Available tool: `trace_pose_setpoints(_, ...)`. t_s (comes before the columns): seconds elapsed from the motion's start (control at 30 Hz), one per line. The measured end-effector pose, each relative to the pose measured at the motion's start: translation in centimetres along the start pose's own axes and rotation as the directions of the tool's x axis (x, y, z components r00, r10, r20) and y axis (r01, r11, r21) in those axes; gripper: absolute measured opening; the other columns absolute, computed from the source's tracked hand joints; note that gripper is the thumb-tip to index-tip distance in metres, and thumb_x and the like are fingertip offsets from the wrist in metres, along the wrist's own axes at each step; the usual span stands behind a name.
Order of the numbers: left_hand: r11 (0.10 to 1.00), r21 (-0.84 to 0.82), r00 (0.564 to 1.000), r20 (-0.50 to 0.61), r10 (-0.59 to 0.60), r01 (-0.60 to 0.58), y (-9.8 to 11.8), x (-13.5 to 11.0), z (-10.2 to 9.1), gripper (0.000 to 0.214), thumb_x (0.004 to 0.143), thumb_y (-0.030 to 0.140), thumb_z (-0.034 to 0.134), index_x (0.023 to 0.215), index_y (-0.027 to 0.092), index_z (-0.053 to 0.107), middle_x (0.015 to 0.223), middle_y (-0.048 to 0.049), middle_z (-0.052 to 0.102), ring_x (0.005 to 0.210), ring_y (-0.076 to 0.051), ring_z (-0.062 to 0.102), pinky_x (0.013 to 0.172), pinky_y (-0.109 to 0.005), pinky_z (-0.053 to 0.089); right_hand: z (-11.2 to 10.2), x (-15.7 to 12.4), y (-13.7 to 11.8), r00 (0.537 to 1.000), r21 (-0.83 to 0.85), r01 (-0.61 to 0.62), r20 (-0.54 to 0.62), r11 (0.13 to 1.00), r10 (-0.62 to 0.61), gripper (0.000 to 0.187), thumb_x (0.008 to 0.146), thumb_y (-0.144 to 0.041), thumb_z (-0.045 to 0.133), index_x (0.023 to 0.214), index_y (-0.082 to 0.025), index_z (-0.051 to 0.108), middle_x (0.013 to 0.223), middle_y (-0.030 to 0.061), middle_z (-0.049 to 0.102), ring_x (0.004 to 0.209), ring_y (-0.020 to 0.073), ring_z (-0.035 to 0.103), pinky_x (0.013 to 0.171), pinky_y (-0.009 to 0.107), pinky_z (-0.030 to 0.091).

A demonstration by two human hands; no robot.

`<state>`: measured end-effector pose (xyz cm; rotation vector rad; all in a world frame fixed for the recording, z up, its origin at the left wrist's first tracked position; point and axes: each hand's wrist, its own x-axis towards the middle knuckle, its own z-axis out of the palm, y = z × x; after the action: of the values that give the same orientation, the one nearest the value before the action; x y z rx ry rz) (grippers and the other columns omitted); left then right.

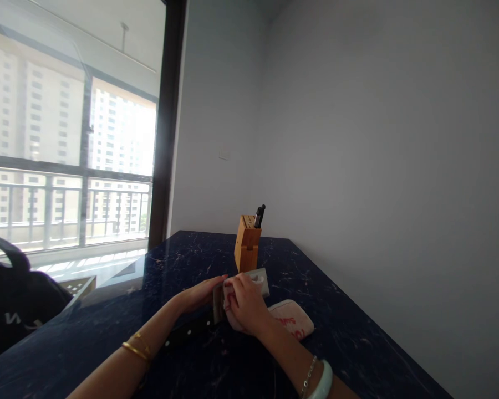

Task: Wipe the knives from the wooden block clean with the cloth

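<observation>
Dark marble worktop, wooden knife block upright near its far end, black knife handles jutting out. Kitchen knife runs from its black handle, lower left, to the blade between both hands: left hand nearer the handle, grip closed on the blade; right hand, grip closed on a white cloth around it. Red-lettered pink pad lies just beside.

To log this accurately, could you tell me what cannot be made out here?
Head view:
knife blade: mostly hidden by right hand and cloth
pale block: partly hidden by right hand
red lettering on white pad: too small to read
blades in wooden knife block: hidden by the block
</observation>
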<state>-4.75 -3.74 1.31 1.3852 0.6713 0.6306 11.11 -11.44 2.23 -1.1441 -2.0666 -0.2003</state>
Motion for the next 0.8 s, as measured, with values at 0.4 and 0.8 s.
trace_pose_setpoints(0.4,0.998,-0.058,0.987,0.163,-0.012,0.022,1.3,-0.6,1.0,0.067,0.076,0.069,0.028,0.073,0.013,0.065,0.067,-0.0058,0.066,0.065,-0.018,0.058,0.068,-0.028,0.040,-0.2,0.0,-0.7,0.997,0.026,0.080,-0.012,0.996,-0.080,0.032,0.077,-0.010,0.044,0.107,-0.020,0.049,0.102,0.0063,0.050,0.097,0.0177,0.046,0.086,0.033,0.036)
trace_pose_setpoints(0.8,0.997,-0.066,0.992,0.117,-0.035,0.043,1.2,-0.7,0.7,0.058,0.078,0.061,0.031,0.069,0.013,0.064,0.067,-0.0044,0.065,0.062,-0.016,0.055,0.065,-0.026,0.038,-0.5,0.5,-0.7,0.996,0.021,0.069,-0.060,0.997,-0.068,0.029,0.083,-0.013,0.040,0.110,-0.018,0.051,0.098,0.0077,0.051,0.093,0.0182,0.047,0.084,0.034,0.039)
